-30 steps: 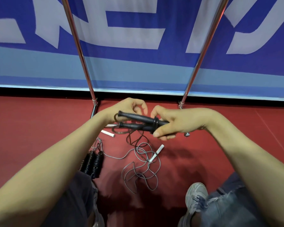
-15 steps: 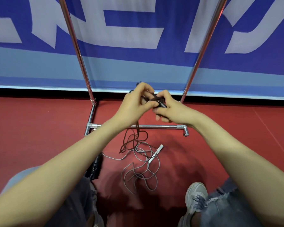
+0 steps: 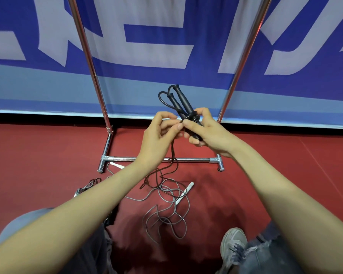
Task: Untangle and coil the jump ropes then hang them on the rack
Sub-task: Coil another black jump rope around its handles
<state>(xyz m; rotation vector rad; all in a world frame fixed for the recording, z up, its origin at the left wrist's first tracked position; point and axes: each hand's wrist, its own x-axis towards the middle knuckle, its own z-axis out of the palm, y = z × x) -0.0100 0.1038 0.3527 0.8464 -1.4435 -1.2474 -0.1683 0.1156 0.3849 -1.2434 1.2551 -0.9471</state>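
I'm clamping the stiff handles (image 3: 183, 100) in my right hand (image 3: 208, 133), my left hand (image 3: 158, 135) pinching the limp, tangle-prone cord (image 3: 173, 151).

so the black handles (image 3: 181, 101) point up now, not sideways; left hand (image 3: 158, 135) and right hand (image 3: 208, 131) are raised, black cord (image 3: 173, 153) dangling

Left hand (image 3: 156, 135), right hand (image 3: 210, 133) and both forearms (image 3: 285, 194) were bare. Right leg wore faded blue-grey denim (image 3: 265, 256), hem frayed; grey lace-up sneaker (image 3: 233, 246) beside it. Left leg wore darker grey denim (image 3: 91, 250), edge frayed.
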